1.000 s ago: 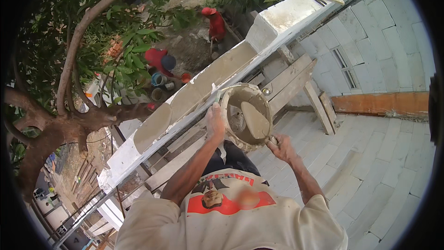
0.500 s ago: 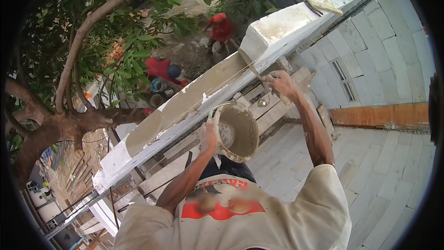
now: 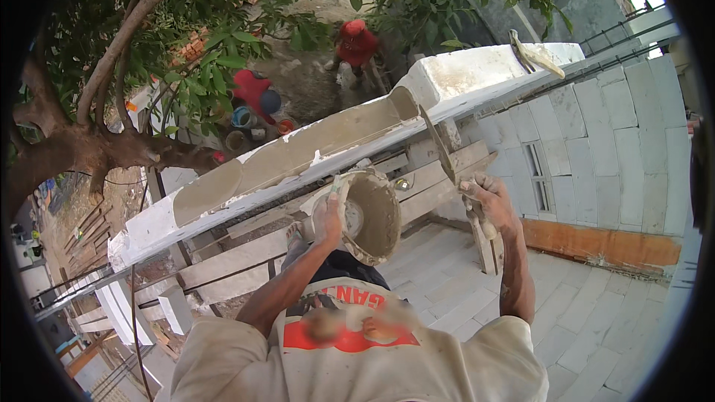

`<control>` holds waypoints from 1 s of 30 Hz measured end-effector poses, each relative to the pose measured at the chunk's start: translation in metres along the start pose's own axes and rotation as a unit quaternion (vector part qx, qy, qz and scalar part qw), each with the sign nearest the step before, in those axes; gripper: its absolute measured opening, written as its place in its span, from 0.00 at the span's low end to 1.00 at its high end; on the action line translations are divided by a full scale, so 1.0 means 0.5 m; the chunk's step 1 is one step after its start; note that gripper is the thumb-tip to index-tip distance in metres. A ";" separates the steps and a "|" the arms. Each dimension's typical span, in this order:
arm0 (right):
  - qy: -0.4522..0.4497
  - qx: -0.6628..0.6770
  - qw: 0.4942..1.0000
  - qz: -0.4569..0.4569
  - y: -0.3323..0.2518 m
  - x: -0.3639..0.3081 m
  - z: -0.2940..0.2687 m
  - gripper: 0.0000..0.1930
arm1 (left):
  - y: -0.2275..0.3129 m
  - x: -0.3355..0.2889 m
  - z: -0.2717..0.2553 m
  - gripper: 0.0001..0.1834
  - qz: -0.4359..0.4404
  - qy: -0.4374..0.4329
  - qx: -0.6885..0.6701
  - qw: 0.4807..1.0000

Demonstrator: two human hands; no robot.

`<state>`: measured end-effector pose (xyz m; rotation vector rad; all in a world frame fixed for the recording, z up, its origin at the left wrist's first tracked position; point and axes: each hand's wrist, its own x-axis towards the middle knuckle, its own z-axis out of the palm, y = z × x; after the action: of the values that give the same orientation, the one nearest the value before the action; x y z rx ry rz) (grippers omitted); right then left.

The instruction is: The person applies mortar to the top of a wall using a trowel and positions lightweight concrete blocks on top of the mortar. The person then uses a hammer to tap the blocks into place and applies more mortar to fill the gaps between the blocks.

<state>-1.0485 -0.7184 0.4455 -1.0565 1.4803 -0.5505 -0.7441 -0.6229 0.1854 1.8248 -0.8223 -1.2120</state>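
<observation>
- Held in the grip of the right hand (image 3: 488,205), the trowel (image 3: 438,143) has been drawn back from the wall (image 3: 145,228).
- Left of it, the bucket (image 3: 381,212) is gripped at its rim by the left hand (image 3: 326,222).
- Farther out, mortar (image 3: 320,139) seems newly laid against the raised block (image 3: 477,74).

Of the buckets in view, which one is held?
The mortar-smeared bucket, in the left grip; the others, like the blue bucket, are down below, out of reach.
</observation>
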 end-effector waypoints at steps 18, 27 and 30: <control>0.028 -0.037 0.999 -0.012 -0.070 0.026 -0.168 0.13 | -0.081 0.037 0.085 0.36 -0.098 -0.074 0.091 0.988; 0.177 0.112 0.929 0.305 0.746 -0.058 0.190 0.16 | -0.443 0.147 0.331 0.30 -0.069 -0.129 0.230 0.962; 0.210 0.156 0.891 0.371 0.959 -0.031 0.302 0.16 | -0.531 0.200 0.486 0.29 -0.081 -0.179 0.224 0.955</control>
<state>-1.0497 -0.4407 0.0263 -0.0655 1.9411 -0.4477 -0.9138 -0.6389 -0.1470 2.0924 -1.2529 -1.5899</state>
